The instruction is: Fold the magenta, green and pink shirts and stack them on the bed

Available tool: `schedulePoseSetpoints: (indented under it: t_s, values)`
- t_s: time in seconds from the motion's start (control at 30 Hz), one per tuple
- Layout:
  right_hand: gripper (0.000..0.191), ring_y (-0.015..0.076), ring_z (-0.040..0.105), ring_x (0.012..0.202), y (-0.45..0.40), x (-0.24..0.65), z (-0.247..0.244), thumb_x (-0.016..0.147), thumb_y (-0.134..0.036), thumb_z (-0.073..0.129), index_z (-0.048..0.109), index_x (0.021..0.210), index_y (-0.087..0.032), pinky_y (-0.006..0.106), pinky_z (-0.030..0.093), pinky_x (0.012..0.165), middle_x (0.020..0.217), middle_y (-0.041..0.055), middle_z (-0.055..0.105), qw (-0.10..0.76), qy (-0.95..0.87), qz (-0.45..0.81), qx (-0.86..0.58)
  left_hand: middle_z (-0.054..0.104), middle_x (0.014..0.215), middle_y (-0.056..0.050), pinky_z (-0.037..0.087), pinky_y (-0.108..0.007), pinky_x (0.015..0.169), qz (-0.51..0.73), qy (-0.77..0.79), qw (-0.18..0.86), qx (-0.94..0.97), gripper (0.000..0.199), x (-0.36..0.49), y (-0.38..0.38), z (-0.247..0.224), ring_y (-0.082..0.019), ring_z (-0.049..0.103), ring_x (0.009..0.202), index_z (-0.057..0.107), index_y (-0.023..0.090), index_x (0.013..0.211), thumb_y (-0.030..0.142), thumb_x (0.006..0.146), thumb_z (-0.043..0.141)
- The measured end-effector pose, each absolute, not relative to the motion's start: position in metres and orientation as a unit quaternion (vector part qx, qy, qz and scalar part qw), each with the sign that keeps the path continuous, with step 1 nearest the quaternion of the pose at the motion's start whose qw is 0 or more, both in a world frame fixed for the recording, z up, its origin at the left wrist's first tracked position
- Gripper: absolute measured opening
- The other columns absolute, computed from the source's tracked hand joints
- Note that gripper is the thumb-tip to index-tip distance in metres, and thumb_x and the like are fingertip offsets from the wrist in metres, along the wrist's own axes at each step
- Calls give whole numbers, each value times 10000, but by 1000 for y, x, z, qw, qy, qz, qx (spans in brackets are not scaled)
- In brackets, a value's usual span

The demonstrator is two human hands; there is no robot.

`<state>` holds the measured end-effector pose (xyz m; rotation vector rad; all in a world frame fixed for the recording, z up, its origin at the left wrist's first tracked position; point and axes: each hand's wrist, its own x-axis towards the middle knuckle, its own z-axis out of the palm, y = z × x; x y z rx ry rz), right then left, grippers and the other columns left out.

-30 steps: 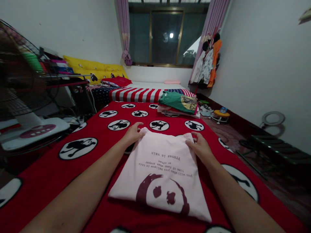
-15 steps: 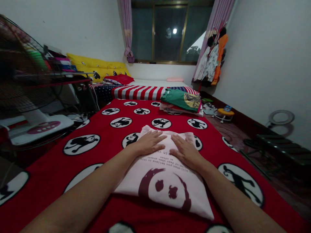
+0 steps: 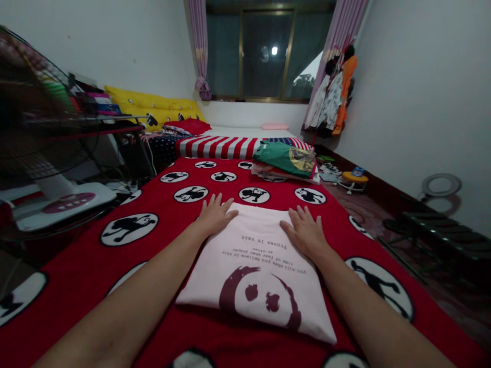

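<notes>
A pale pink folded shirt (image 3: 261, 276) lies flat on the red blanket (image 3: 161, 276) patterned with monkey ovals. Dark print and a panda-like face show on it, upside down. On its far left corner rests my left hand (image 3: 215, 216), open, fingers spread and pointing away. My right hand (image 3: 305, 232) lies open on the far right corner, its fingers apart. Neither hand grips anything. Beyond them sits a stack of folded clothes with a green shirt (image 3: 284, 157) on top.
A fan (image 3: 57, 179) stands at the left beside a cluttered desk (image 3: 95, 130). At the back are a striped flag-pattern cover (image 3: 218, 146) and a yellow cushion (image 3: 153, 110). Clothes hang (image 3: 333, 102) at the right, above a small orange stool (image 3: 355, 178).
My hands have slid apart from the middle of the shirt to its far corners. The shirt's far edge now looks smoother, and more of its print shows.
</notes>
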<state>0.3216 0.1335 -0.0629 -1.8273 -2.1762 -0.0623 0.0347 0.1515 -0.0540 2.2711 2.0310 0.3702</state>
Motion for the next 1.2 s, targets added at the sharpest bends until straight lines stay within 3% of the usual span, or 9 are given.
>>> schedulePoseSetpoints:
  t_s: [0.13,0.3,0.4,0.53,0.7,0.83,0.93,1.07,1.2]
  values:
    - [576,280,187,1438,129,321,-56,958,-471,325,390,1431,-149,605,146,1110,1527,138,304,228,-768,-70,-595,179,1562,-187,134,-528,1138,161,626,-36,762,585,58,140,-46,-337,109,1448,425,155,1409,449,905,460]
    - [604,293,211,1430,129,323,-59,940,-550,317,368,1451,-234,623,135,1105,1528,88,315,117,-853,17,-508,203,1572,-83,118,-527,1140,110,455,88,879,642,79,133,-51,-303,148,1447,326,310,1458,611,894,390]
    - [653,350,187,1427,135,331,-63,919,-599,309,369,1453,-229,665,139,1079,1543,91,283,94,-790,23,-606,218,1566,-84,80,-557,1133,82,513,88,850,695,61,145,-57,-326,122,1448,332,296,1459,674,875,345]
    - [729,345,205,1419,140,339,-64,902,-611,329,359,1450,-131,625,169,1096,1537,143,282,90,-711,21,-697,198,1571,-93,128,-540,1135,84,626,77,772,717,29,160,-60,-304,131,1450,257,227,1491,638,904,281]
    - [733,358,234,1403,140,339,-63,875,-617,396,444,1365,-74,599,191,1095,1511,207,305,103,-693,11,-714,331,1516,-148,216,-507,1122,140,650,42,746,680,22,162,-64,-313,246,1415,443,151,1384,606,882,387]
    - [612,343,371,1325,141,338,-62,882,-545,455,494,1279,-81,560,283,1056,1394,209,459,127,-707,20,-696,524,1364,-154,335,-444,1058,203,625,37,753,560,25,163,-66,-299,445,1287,549,137,1260,513,847,514]
    - [537,333,460,1238,141,337,-61,864,-510,512,528,1199,-90,543,335,1013,1279,188,549,147,-709,14,-690,642,1161,-137,443,-358,917,264,595,51,757,488,25,164,-66,-266,588,1078,606,122,1150,466,804,586]
    - [394,319,544,1118,138,336,-57,858,-450,540,577,1068,-118,494,379,952,1162,156,611,163,-721,6,-673,680,927,-62,459,-293,728,310,574,77,754,331,28,161,-66,-215,617,853,646,162,963,429,769,626]
    - [272,260,601,989,132,334,-52,823,-345,579,614,1008,-148,346,424,829,1062,122,661,223,-745,24,-628,668,797,-10,422,-253,655,334,553,96,757,186,32,156,-64,-174,592,749,641,187,850,352,772,605]
